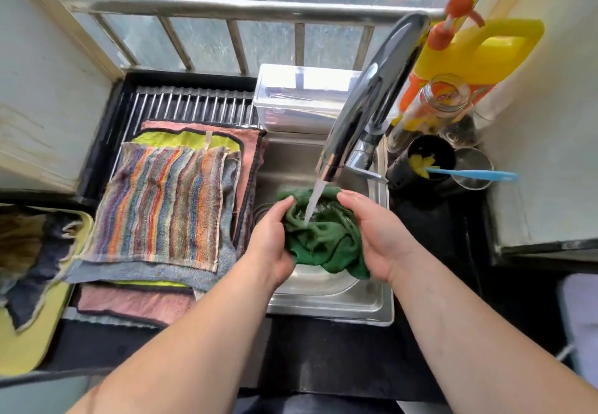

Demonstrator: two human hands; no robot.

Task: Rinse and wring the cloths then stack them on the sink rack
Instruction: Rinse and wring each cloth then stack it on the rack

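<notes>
L hand + R hand | both cupping green cloth | under tap

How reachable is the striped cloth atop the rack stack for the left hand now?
Probably yes: the striped cloth lies uncovered beside the sink, close to the left hand. That hand grips the green cloth under the tap, so it must let go first.

1. A yellow jug with an orange pump stood in the right corner
2. A glass jar leaned just in front of it
3. A blue-handled brush lay across a black cup
4. A clear lidded box sat under the window railing
</notes>
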